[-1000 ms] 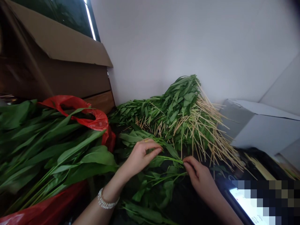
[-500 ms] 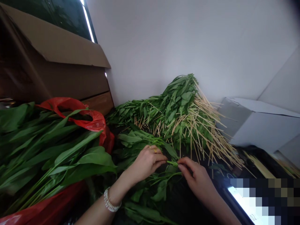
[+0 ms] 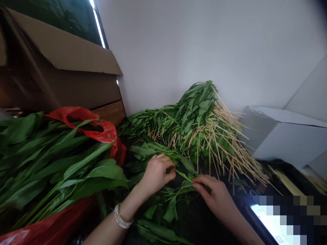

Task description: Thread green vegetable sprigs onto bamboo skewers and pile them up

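Observation:
A thin green leafy stem (image 3: 184, 176) stretches between my two hands above the dark surface. My right hand (image 3: 214, 192) pinches its right end between thumb and forefinger. At the other end, the curled fingers of my left hand (image 3: 158, 174) are closed at the stem's tip; the exact contact is partly hidden. A ring and a beaded bracelet are on that left side. Under and behind my hands lie loose long-leaved greens (image 3: 153, 149), with more leafy stems (image 3: 173, 200) just below them.
At left, a red plastic bag (image 3: 109, 131) holds large leafy greens (image 3: 76, 170) beside a cardboard box (image 3: 79, 85). Against the wall rises a heap of leaves (image 3: 196, 105) with thin wooden sticks (image 3: 230, 136). A white box (image 3: 288, 139) and a lit phone (image 3: 267, 221) are at right.
My left hand has drawn slightly left and up, away from the right hand, so more of the stem shows between them. My right hand stays nearly in place.

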Demonstrator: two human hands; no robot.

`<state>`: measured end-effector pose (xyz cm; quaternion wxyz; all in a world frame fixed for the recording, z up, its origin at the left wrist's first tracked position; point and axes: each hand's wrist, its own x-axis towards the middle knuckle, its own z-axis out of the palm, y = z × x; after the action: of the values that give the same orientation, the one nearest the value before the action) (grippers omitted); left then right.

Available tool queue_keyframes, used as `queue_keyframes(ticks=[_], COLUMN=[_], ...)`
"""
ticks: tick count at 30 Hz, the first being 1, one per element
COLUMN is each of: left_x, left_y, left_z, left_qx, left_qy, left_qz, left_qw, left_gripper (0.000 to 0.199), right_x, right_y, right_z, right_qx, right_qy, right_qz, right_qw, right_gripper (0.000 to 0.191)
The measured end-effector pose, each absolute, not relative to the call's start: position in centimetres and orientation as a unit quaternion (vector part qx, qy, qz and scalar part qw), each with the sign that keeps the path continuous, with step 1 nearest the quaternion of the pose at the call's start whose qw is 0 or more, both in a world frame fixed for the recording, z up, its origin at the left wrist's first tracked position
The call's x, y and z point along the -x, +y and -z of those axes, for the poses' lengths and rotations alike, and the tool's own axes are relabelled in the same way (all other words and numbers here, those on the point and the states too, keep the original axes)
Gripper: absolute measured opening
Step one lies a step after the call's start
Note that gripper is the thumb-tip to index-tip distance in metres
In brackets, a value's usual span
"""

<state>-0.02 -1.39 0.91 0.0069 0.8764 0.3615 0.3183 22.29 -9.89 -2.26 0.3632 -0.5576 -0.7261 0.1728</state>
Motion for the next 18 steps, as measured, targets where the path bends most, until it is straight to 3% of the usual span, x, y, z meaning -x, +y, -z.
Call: queue_keyframes(ticks=[3, 6, 14, 18], left_x=[1.1, 1.7, 0.2, 0.0], left_y=[-0.1, 0.3, -2.2, -2.4], left_z=[-1.0, -1.2, -1.4, -0.9], left_qx=[-0.784, -0.750, -0.857, -0.907], left_qy=[0.427, 0.432, 0.320, 0.294], left_qz=[-0.445, -0.481, -0.359, -0.265], left_qw=[0.066, 0.143, 0.184, 0.143], left_gripper=[0.014, 0.016, 0.018, 0.018], right_x=[-22.5, -22.6, -22.1, -22.0], right_y=[-9.9, -9.7, -9.7, -9.7], right_z=[2.1, 2.0, 2.0, 1.9], right_qx=[0.567, 0.575, 0.570, 0.572], right_qy=[-0.711, -0.696, -0.695, -0.697], right_qz=[-0.183, -0.199, -0.219, -0.218], right_qw=[0.373, 0.382, 0.380, 0.373], right_gripper=[0.022, 0.024, 0.025, 0.026])
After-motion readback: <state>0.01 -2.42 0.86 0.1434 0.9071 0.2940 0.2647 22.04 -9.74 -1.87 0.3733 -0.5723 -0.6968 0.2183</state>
